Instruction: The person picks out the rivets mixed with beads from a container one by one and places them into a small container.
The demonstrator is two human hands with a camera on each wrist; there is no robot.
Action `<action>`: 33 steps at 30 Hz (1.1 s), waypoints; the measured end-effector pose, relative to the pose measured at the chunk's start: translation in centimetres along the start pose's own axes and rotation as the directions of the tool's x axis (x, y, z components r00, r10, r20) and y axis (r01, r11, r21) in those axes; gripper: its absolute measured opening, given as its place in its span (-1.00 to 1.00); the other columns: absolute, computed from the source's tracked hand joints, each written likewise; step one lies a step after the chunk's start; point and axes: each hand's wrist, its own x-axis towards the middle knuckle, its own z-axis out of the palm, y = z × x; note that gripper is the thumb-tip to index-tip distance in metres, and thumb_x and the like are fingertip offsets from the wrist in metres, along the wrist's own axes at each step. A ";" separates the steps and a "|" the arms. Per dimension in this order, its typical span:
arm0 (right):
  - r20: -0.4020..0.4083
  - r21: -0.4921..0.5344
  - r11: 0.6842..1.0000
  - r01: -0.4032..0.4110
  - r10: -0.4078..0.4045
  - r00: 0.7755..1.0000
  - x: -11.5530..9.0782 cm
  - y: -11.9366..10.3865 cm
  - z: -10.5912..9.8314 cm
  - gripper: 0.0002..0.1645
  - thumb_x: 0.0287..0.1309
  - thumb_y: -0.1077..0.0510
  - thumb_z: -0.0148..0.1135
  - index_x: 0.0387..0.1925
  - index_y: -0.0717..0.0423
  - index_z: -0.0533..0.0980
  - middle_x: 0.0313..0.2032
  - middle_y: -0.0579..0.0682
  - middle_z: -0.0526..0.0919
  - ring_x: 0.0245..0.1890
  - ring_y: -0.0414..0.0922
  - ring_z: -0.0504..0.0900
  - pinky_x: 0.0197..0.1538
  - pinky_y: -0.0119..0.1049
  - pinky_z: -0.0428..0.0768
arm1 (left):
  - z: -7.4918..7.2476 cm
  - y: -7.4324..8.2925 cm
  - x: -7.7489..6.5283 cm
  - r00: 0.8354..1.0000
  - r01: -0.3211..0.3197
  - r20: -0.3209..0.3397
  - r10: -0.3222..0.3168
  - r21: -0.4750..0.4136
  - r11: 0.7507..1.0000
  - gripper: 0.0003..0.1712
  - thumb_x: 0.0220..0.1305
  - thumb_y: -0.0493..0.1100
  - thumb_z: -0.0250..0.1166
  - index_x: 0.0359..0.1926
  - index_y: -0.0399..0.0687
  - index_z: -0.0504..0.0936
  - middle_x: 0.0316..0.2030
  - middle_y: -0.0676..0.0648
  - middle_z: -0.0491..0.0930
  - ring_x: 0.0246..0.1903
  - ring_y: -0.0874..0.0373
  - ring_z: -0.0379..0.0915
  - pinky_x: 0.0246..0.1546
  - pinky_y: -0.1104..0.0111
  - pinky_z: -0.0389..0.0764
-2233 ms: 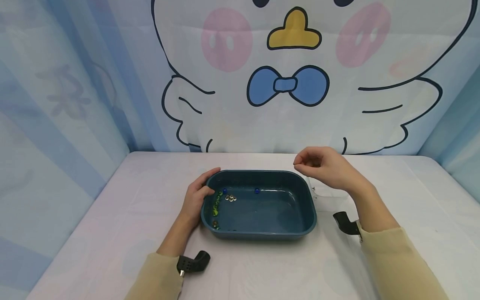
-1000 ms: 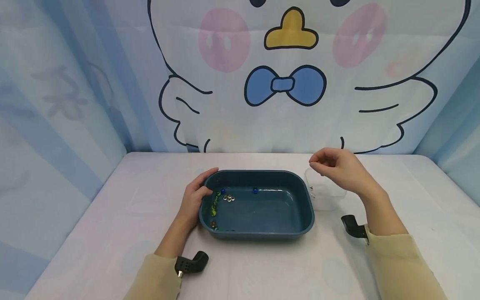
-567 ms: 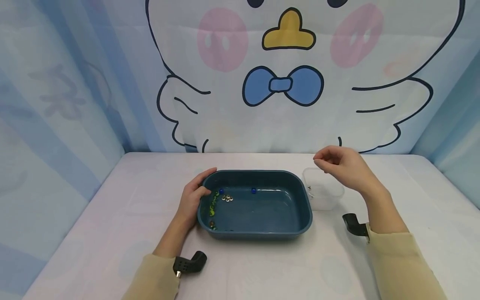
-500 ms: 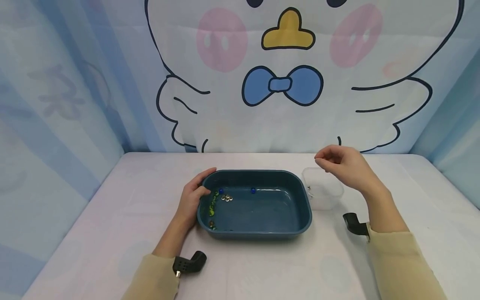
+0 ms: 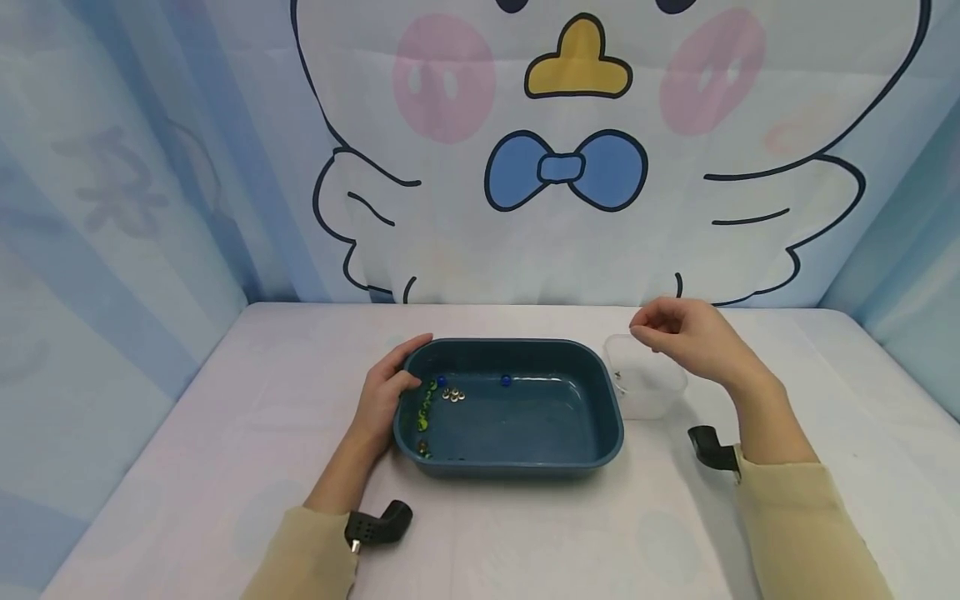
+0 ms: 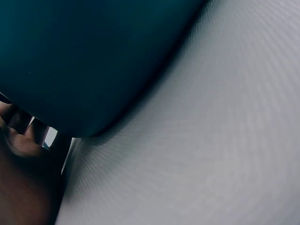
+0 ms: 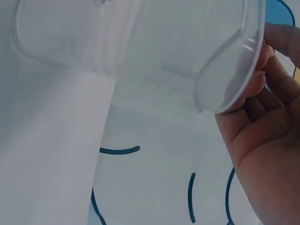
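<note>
In the head view my left hand [image 5: 381, 396] grips the left end of a dark teal basin [image 5: 517, 462], thumb over the rim. Along its left wall lie green beads [image 5: 424, 406], and a brownish bead [image 5: 422, 447] is near the front. Several gold rings [image 5: 453, 395] sit close by, with one blue ball [image 5: 441, 381] and another blue ball [image 5: 506, 380] farther right. My right hand [image 5: 693, 337] hovers over a clear plastic box [image 5: 648, 396]; its thumb and index tips nearly meet. In the right wrist view the fingers are beside the box's rim [image 7: 260, 51]; whether they hold anything is unclear.
The box stands against the basin's right side, with a few tiny pieces [image 5: 618, 383] near its left edge. A pale cloth covers the table [image 5: 225, 467]. Behind it hangs a printed curtain [image 5: 450, 242]. Black wrist cameras [image 5: 378, 525] are on both sleeves.
My right hand has moved right from above the basin's right rim to above the clear box, then dipped slightly. The left hand keeps its grip on the basin, whose contents look unchanged.
</note>
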 end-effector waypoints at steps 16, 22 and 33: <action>0.066 -0.035 0.999 0.010 -0.007 0.998 0.1 0.1 0.0 -0.78 0.34 0.09 0.25 -0.16 0.18 0.61 -0.26 0.04 0.63 -0.26 0.01 0.53 -0.18 -0.16 0.55 | -0.1 0.0 0.0 1.000 -0.003 0.006 0.003 0.010 1.000 -0.25 0.10 -0.48 -0.06 0.39 -0.27 0.41 0.39 -0.24 0.35 0.36 -0.02 0.25 0.39 0.09 0.15; 0.061 -0.041 0.999 0.007 -0.005 0.998 0.1 0.0 0.0 -0.78 0.35 0.09 0.24 -0.15 0.18 0.61 -0.26 0.05 0.63 -0.25 0.01 0.53 -0.17 -0.14 0.55 | 0.0 0.0 0.1 1.000 -0.004 0.001 0.004 0.016 1.000 -0.26 0.10 -0.47 -0.05 0.39 -0.26 0.42 0.39 -0.24 0.35 0.36 -0.01 0.26 0.38 0.09 0.16; 0.051 -0.038 0.999 0.016 -0.014 0.999 0.1 0.0 0.1 -0.79 0.35 0.11 0.23 -0.14 0.18 0.61 -0.25 0.06 0.64 -0.26 0.01 0.55 -0.16 -0.13 0.56 | 0.0 0.0 0.0 1.000 0.001 0.004 -0.001 0.022 1.000 -0.26 0.11 -0.47 -0.06 0.39 -0.28 0.41 0.39 -0.23 0.34 0.37 -0.02 0.24 0.40 0.08 0.14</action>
